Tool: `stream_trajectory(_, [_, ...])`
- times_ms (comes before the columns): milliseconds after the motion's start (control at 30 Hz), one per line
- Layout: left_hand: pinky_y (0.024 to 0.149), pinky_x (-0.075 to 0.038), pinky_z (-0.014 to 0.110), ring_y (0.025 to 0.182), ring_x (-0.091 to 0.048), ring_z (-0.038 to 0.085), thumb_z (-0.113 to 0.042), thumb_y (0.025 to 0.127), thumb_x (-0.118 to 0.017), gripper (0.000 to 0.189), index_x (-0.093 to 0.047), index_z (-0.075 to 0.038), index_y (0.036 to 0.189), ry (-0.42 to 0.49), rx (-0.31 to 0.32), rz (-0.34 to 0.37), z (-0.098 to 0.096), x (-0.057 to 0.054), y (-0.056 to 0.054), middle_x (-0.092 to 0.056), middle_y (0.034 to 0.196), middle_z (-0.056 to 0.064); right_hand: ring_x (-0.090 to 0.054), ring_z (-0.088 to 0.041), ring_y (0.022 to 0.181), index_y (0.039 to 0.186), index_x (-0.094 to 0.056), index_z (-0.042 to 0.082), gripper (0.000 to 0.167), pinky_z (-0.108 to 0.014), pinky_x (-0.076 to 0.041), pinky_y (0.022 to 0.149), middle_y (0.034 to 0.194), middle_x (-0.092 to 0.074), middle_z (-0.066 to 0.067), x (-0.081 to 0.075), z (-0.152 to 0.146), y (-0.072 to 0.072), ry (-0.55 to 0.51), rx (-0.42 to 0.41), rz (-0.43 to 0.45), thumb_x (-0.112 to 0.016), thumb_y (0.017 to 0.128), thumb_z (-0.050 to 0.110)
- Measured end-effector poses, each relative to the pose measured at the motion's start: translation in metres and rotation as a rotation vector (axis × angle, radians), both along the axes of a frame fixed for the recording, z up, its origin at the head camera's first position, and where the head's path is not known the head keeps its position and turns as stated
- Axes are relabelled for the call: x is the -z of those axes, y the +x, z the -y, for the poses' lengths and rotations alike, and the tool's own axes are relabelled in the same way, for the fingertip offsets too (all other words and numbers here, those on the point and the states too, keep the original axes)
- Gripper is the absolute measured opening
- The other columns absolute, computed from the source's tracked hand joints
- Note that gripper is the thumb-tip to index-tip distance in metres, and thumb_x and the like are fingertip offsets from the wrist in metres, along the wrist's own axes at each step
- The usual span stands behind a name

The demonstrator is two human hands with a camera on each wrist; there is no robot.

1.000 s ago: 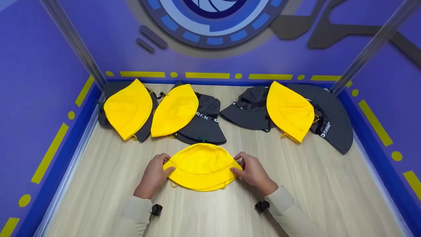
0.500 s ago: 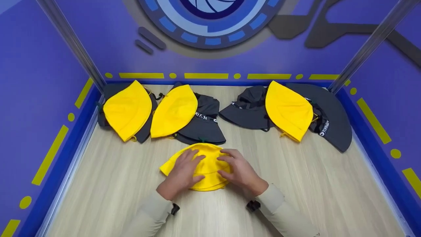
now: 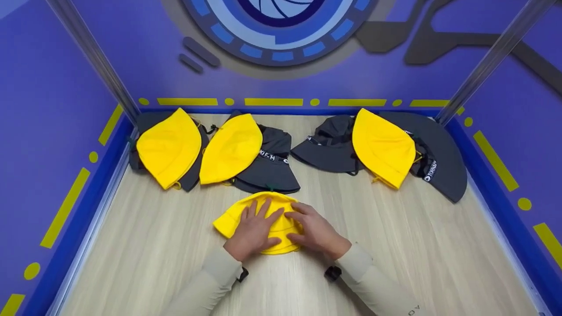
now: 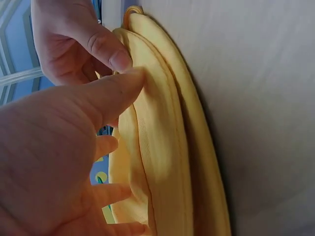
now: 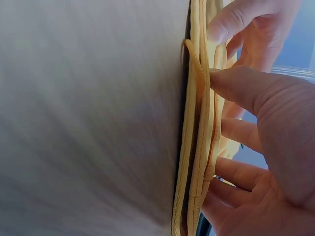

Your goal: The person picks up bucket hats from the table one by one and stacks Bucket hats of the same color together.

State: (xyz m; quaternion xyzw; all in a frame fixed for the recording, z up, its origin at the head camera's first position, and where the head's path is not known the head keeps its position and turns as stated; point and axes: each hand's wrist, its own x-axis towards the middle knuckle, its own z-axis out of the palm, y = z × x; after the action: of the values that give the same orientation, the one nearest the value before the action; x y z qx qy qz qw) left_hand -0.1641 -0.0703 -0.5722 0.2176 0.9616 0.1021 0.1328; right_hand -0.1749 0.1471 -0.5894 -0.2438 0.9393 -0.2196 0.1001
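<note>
Head view: yellow hat [image 3: 281,226] beneath and between spread left fingers [image 3: 265,207] and relaxed, parted right fingers [image 3: 300,217].

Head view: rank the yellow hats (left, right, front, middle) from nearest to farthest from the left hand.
1. Front hat: under the left hand.
2. Middle hat: back row, ahead, slightly left.
3. Left hat: back row's left end.
4. Right hat: back row, right side.
</note>
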Motion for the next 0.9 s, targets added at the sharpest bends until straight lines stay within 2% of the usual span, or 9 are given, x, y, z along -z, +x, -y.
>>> stream_trajectory(100, [0.116,-0.029,0.071,0.15,-0.028,0.051,-0.053,0.092,-0.071,0.078,-0.038,-0.032,0.159,0.01,-0.011,0.028,-0.004,-0.001,-0.001,-0.029,0.168,0.014,-0.044,-0.027,0.145,0.14,-0.063,0.015,0.055,-0.044,-0.043,0.117,0.158,-0.046,-0.008,0.001,-0.001,-0.002,-0.036,-0.009,0.01,-0.076,0.092,0.039])
stream_trajectory(233, [0.115,-0.03,0.073,0.151,-0.029,0.049,-0.052,0.09,-0.073,0.078,-0.04,-0.032,0.158,-0.005,-0.04,0.062,-0.006,-0.003,-0.003,-0.032,0.167,0.012,-0.045,-0.027,0.144,0.136,-0.067,0.017,0.049,-0.047,-0.043,0.117,0.156,-0.048,-0.007,0.003,-0.009,-0.005,-0.166,-0.002,0.058,-0.076,0.092,0.037])
stream_trajectory(333, [0.115,-0.03,0.072,0.151,-0.029,0.048,-0.053,0.09,-0.074,0.076,-0.043,-0.032,0.157,-0.025,-0.05,0.068,-0.007,-0.003,-0.004,-0.033,0.167,0.011,-0.05,-0.026,0.141,0.131,-0.069,0.017,0.042,-0.047,-0.043,0.117,0.153,-0.052,-0.006,0.004,-0.02,-0.01,-0.292,0.044,0.087,-0.076,0.094,0.035])
stream_trajectory(433, [0.115,-0.03,0.072,0.151,-0.03,0.048,-0.052,0.088,-0.075,0.076,-0.046,-0.033,0.155,-0.031,-0.056,0.068,-0.007,-0.003,-0.005,-0.034,0.166,0.011,-0.055,-0.028,0.136,0.126,-0.072,0.013,0.036,-0.05,-0.044,0.116,0.147,-0.057,-0.009,0.003,-0.036,-0.02,-0.388,0.114,0.067,-0.075,0.094,0.03])
stream_trajectory(533, [0.114,-0.031,0.073,0.15,-0.031,0.047,-0.051,0.087,-0.078,0.075,-0.048,-0.033,0.154,-0.031,-0.063,0.069,-0.008,-0.003,-0.005,-0.035,0.166,0.011,-0.057,-0.031,0.132,0.12,-0.074,0.008,0.03,-0.053,-0.047,0.112,0.14,-0.062,-0.013,-0.002,-0.059,-0.034,-0.441,0.217,0.016,-0.074,0.095,0.024])
stream_trajectory(700, [0.114,-0.032,0.072,0.15,-0.032,0.047,-0.053,0.086,-0.078,0.076,-0.048,-0.035,0.153,-0.046,-0.056,0.067,-0.014,-0.003,-0.006,-0.036,0.165,0.01,-0.059,-0.032,0.124,0.115,-0.074,0.004,0.023,-0.054,-0.051,0.104,0.128,-0.065,-0.014,-0.016,-0.117,-0.06,-0.474,0.461,-0.082,-0.071,0.097,0.018])
stream_trajectory(833, [0.112,-0.034,0.072,0.149,-0.034,0.047,-0.053,0.085,-0.079,0.076,-0.049,-0.035,0.152,-0.047,-0.052,0.057,-0.016,-0.005,-0.007,-0.038,0.164,0.01,-0.059,-0.035,0.112,0.11,-0.073,0.004,0.025,-0.051,-0.049,0.099,0.117,-0.065,-0.018,-0.023,-0.168,-0.084,-0.413,0.658,-0.225,-0.073,0.096,0.024])
stream_trajectory(900, [0.111,-0.035,0.072,0.148,-0.035,0.046,-0.052,0.084,-0.08,0.076,-0.05,-0.035,0.152,-0.048,-0.051,0.049,-0.017,-0.006,-0.008,-0.039,0.163,0.009,-0.056,-0.038,0.112,0.111,-0.072,0.002,0.03,-0.051,-0.047,0.1,0.118,-0.062,-0.021,-0.027,-0.189,-0.094,-0.379,0.764,-0.259,-0.074,0.095,0.028])
